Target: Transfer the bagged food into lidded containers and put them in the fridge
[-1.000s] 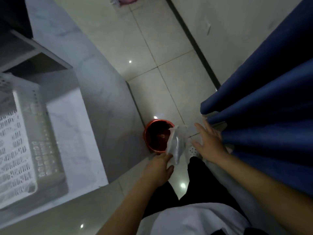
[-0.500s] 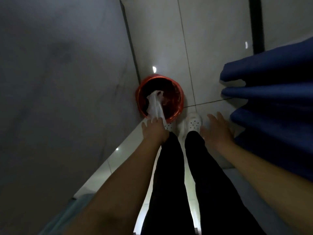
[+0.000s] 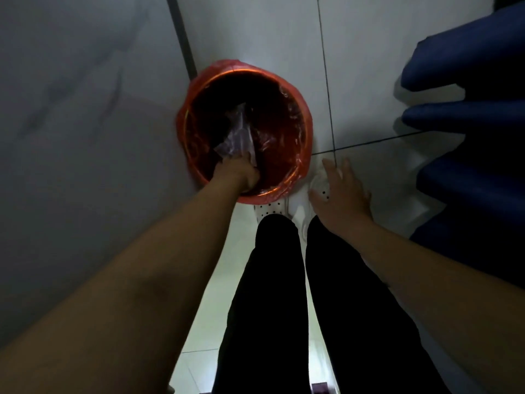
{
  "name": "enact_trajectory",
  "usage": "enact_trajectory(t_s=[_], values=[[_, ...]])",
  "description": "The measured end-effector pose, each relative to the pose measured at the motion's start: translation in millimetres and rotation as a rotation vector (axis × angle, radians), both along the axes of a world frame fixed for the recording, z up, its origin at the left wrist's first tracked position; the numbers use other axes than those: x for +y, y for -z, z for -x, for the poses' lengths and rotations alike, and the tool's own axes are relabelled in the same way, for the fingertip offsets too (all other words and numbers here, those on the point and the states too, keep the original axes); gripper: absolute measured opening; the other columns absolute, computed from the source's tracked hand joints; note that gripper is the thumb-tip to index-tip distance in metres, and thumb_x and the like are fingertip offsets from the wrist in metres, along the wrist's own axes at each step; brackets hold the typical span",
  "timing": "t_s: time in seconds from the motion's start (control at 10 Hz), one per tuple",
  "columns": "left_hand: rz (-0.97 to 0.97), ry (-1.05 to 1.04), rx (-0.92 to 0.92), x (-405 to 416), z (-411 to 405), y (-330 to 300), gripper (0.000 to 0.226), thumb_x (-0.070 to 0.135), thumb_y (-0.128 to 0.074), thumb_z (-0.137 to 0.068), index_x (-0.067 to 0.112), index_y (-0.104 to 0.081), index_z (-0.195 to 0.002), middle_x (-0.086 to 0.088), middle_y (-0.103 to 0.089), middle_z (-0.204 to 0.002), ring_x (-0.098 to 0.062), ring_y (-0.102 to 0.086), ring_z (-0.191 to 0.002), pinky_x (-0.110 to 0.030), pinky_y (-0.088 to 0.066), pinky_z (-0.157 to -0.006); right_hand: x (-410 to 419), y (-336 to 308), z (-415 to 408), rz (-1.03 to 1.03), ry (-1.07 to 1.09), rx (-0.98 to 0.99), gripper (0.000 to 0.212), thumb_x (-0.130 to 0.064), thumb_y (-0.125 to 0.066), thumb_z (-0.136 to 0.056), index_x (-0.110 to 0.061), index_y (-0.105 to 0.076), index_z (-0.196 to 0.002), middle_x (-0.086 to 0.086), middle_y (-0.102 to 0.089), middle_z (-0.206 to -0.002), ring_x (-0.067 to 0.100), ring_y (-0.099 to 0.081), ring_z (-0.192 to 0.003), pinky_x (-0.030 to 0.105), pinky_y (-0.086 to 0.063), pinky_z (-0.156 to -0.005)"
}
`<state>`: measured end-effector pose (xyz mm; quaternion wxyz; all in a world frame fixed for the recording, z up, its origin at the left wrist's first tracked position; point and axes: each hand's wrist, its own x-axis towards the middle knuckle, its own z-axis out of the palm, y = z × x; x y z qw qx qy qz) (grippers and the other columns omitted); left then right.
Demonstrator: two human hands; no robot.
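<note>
A round bin with a red liner [image 3: 304, 129] stands on the tiled floor against a grey cabinet side. My left hand [image 3: 237, 173] reaches down inside the bin, shut on a crumpled clear plastic bag [image 3: 237, 135] that hangs into it. My right hand [image 3: 339, 191] hovers to the right of the bin, above my white shoes, with fingers spread and nothing in it. No lidded containers or fridge are in view.
A grey cabinet side [image 3: 79, 137] fills the left. Blue curtain folds [image 3: 466, 137] hang at the right. My legs in black trousers [image 3: 272, 294] and white perforated shoes [image 3: 270, 209] stand just in front of the bin on pale floor tiles [image 3: 369, 66].
My head has tipped down and closer to the bin. My left hand has carried the plastic bag from above the rim down into the bin. The right hand has let go of it and stays open.
</note>
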<state>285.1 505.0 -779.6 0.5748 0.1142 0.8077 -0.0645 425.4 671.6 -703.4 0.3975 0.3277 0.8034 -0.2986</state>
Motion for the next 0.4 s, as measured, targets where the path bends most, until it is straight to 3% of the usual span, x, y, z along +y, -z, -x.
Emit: enact_trajectory(t_s=[0.1, 0.2, 0.4], values=[[-0.017, 0.005, -0.035, 1.5, 4.4, 15.2, 0.064, 0.041, -0.034, -0.104, 0.028, -0.004, -0.159, -0.015, -0.001, -0.166, -0.040, 0.000, -0.152, -0.058, -0.011, -0.121, 7.0, 12.9, -12.9, -0.012, -0.022, -0.035, 0.068, -0.049, -0.047, -0.096, -0.036, -0.013, -0.154, 0.000, 0.006, -0.166, 0.031, -0.015, -0.150, 0.053, -0.017, -0.116], [-0.017, -0.016, -0.051, 4.6, 8.7, 1.2, 0.064, 0.042, -0.035, -0.103, 0.037, -0.002, -0.158, -0.012, 0.006, -0.166, -0.039, 0.007, -0.152, -0.059, -0.007, -0.121, 13.7, -0.1, -22.1, -0.024, -0.023, -0.060, 0.068, -0.052, -0.044, -0.097, -0.035, -0.012, -0.155, -0.002, 0.004, -0.166, 0.029, -0.019, -0.148, 0.051, -0.021, -0.115], [-0.102, 0.032, 0.063, 12.1, -5.6, -111.6, 0.069, 0.051, -0.037, -0.100, 0.034, -0.005, -0.158, -0.012, 0.001, -0.167, -0.036, -0.003, -0.152, -0.052, -0.011, -0.121, 35.3, -89.2, -21.9, -0.057, -0.085, -0.053, 0.069, -0.054, -0.039, -0.097, -0.033, -0.009, -0.156, 0.001, -0.001, -0.166, 0.028, -0.018, -0.148, 0.049, -0.022, -0.116]])
